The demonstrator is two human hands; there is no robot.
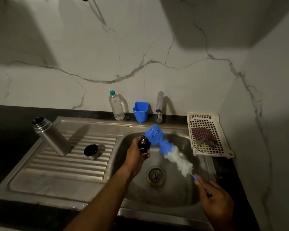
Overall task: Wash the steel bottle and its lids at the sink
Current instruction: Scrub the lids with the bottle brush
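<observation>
- Head view, hands: left hand is closed around a small black lid over the sink basin; right hand is clamped on the thin handle of a blue-and-white bottle brush.
- Key relation: the brush's long axis runs up and to the left from the right hand, and its blue bristle tip touches the lid's right side. Any scrubbing stroke, I judge, travels along that diagonal, with the left hand turning the lid against it.
- Steel bottle: stands open-mouthed and uncapped on the ribbed drainboard, well to the left of both hands; the left hand is the nearer one.
- Second lid: a steel cup-shaped cap sits on the drainboard just right of the bottle, between the bottle and the basin.
- Tap: no water visibly running.
- Counter: behind the sink stand a plastic water bottle and a blue cup; a white basket holds a cloth at the right.
</observation>
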